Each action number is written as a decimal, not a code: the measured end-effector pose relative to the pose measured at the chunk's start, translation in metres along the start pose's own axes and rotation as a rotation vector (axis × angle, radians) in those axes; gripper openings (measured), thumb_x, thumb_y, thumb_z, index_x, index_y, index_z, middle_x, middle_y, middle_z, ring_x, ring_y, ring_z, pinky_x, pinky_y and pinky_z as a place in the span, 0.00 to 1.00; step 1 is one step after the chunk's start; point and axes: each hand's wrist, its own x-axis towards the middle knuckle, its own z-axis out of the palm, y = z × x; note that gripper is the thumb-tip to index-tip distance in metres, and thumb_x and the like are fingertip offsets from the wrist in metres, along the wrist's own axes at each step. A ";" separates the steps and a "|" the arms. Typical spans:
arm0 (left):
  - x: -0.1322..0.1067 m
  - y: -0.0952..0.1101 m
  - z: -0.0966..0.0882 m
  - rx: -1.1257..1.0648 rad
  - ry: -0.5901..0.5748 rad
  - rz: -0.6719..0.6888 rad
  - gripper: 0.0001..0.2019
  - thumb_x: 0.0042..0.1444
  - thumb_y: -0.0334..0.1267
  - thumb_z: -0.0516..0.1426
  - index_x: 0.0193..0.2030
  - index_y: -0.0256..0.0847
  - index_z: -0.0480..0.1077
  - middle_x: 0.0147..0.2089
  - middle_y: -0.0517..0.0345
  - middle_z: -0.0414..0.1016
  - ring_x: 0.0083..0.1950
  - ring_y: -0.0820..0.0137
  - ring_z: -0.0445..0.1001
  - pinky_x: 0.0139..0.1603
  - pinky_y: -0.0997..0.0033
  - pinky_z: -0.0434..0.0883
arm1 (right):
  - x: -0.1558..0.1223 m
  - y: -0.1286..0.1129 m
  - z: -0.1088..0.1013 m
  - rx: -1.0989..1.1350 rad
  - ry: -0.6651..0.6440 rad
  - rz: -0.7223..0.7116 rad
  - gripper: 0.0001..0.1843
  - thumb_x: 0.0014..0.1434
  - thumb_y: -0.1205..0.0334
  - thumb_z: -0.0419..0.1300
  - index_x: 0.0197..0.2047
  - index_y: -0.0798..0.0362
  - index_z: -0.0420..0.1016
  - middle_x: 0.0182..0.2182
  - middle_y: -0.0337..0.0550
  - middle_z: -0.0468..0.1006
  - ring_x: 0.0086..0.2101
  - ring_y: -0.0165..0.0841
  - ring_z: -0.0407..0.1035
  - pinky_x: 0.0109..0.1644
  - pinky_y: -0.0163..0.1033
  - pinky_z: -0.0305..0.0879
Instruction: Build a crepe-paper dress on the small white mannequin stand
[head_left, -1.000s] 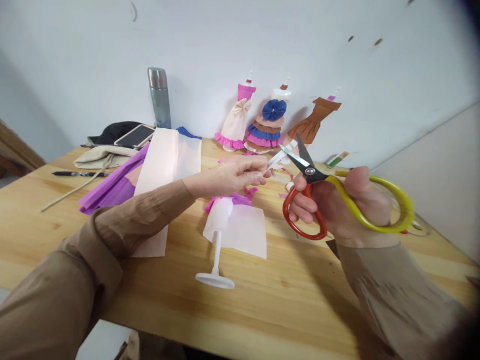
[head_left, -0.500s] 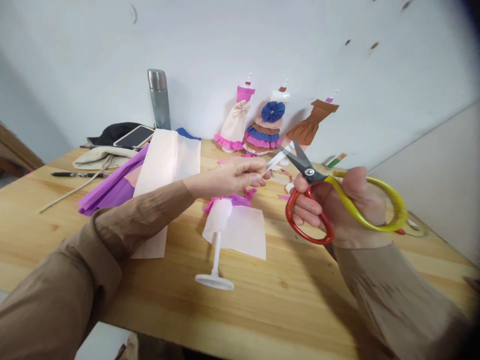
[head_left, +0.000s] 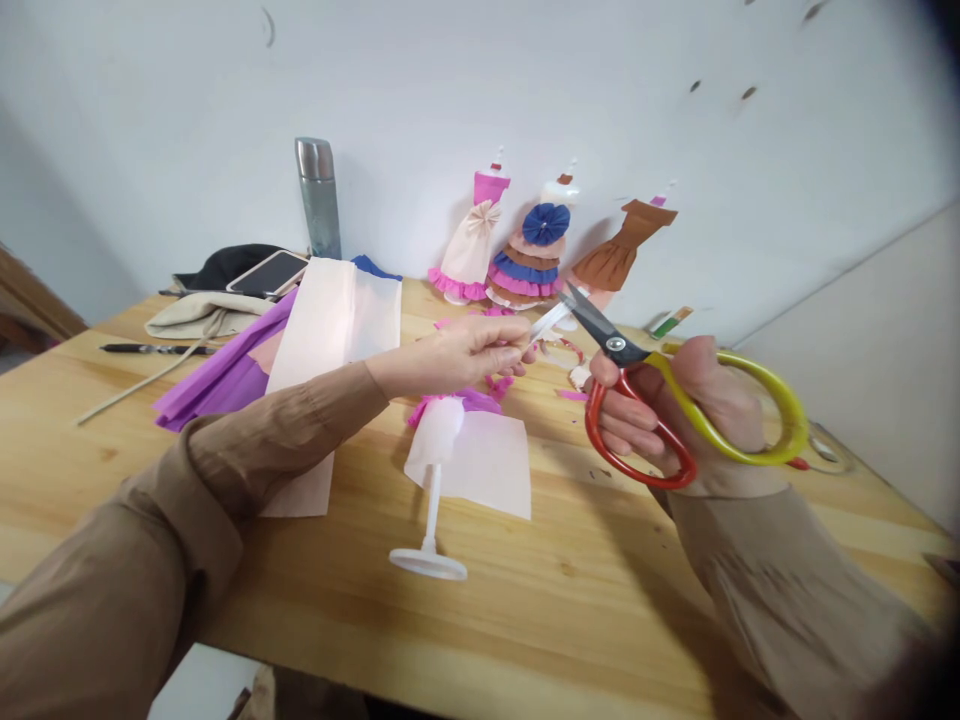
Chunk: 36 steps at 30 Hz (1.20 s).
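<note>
A narrow white strip (head_left: 551, 316) is pinched between the thumb and fingers of my left hand (head_left: 472, 350), its free end pointing up and right. My right hand (head_left: 724, 395) is wrapped round scissors (head_left: 616, 345) with one red and one yellow handle. The dark blades are nearly together at the strip's free end; whether they touch it is hard to tell. Below my left hand, a small white dress-form (head_left: 433, 500) lies on the table, its round base towards me, with pale paper (head_left: 491, 465) and magenta pieces (head_left: 480, 400) by its upper part.
Three small dressed forms stand against the wall, the tiered one (head_left: 529, 260) in the middle. To the left are folded cream paper (head_left: 315, 340), purple paper (head_left: 225, 375), a phone (head_left: 268, 273), a pen (head_left: 154, 349) and a flask (head_left: 319, 200). Scraps dot the wooden table (head_left: 525, 620).
The scissor blades have come closer together at the strip, and the red handle has swung right towards the yellow one. My left hand has barely moved.
</note>
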 end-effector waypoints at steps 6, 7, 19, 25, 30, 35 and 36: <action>0.000 0.001 0.002 0.098 0.074 -0.049 0.09 0.65 0.33 0.49 0.31 0.39 0.61 0.32 0.60 0.70 0.35 0.75 0.75 0.37 0.75 0.73 | 0.005 0.006 -0.004 -0.165 -0.075 -0.067 0.28 0.56 0.31 0.58 0.35 0.50 0.67 0.14 0.29 0.59 0.13 0.25 0.52 0.20 0.35 0.57; 0.000 0.001 0.003 0.091 0.079 -0.055 0.09 0.65 0.33 0.49 0.32 0.39 0.61 0.32 0.60 0.70 0.34 0.76 0.75 0.36 0.75 0.73 | 0.006 0.008 -0.004 -0.240 -0.045 -0.106 0.28 0.57 0.31 0.57 0.36 0.50 0.67 0.14 0.29 0.60 0.14 0.26 0.54 0.20 0.35 0.58; 0.005 0.007 0.011 -0.257 0.243 -0.144 0.10 0.67 0.30 0.49 0.32 0.36 0.61 0.32 0.59 0.73 0.34 0.78 0.76 0.37 0.79 0.73 | 0.007 0.006 0.005 -1.281 0.130 -0.269 0.18 0.60 0.44 0.52 0.36 0.51 0.64 0.28 0.43 0.72 0.27 0.35 0.65 0.31 0.40 0.60; 0.005 0.007 -0.001 -0.328 0.392 -0.096 0.09 0.66 0.31 0.52 0.32 0.36 0.62 0.37 0.59 0.72 0.34 0.80 0.76 0.42 0.76 0.74 | 0.014 0.001 -0.007 -1.394 0.207 0.126 0.23 0.60 0.38 0.49 0.36 0.51 0.67 0.29 0.47 0.77 0.29 0.39 0.70 0.31 0.41 0.60; 0.002 0.012 -0.005 -0.265 0.340 -0.069 0.09 0.65 0.32 0.54 0.32 0.36 0.62 0.40 0.57 0.74 0.37 0.78 0.76 0.46 0.72 0.74 | 0.026 0.023 -0.031 -1.643 0.100 0.409 0.19 0.60 0.47 0.55 0.37 0.55 0.74 0.34 0.55 0.80 0.28 0.39 0.73 0.29 0.40 0.60; 0.001 0.015 -0.006 -0.252 0.285 -0.065 0.10 0.65 0.33 0.54 0.32 0.36 0.61 0.42 0.55 0.74 0.39 0.77 0.77 0.47 0.71 0.74 | 0.031 0.042 -0.035 -1.702 -0.002 0.513 0.17 0.56 0.48 0.59 0.34 0.55 0.76 0.34 0.57 0.81 0.32 0.43 0.75 0.29 0.41 0.60; 0.001 0.015 -0.005 -0.249 0.279 -0.066 0.10 0.65 0.32 0.54 0.32 0.36 0.61 0.42 0.54 0.74 0.39 0.77 0.77 0.47 0.72 0.74 | 0.031 0.043 -0.034 -1.706 -0.014 0.503 0.16 0.56 0.49 0.59 0.33 0.54 0.76 0.33 0.56 0.80 0.31 0.43 0.75 0.29 0.41 0.60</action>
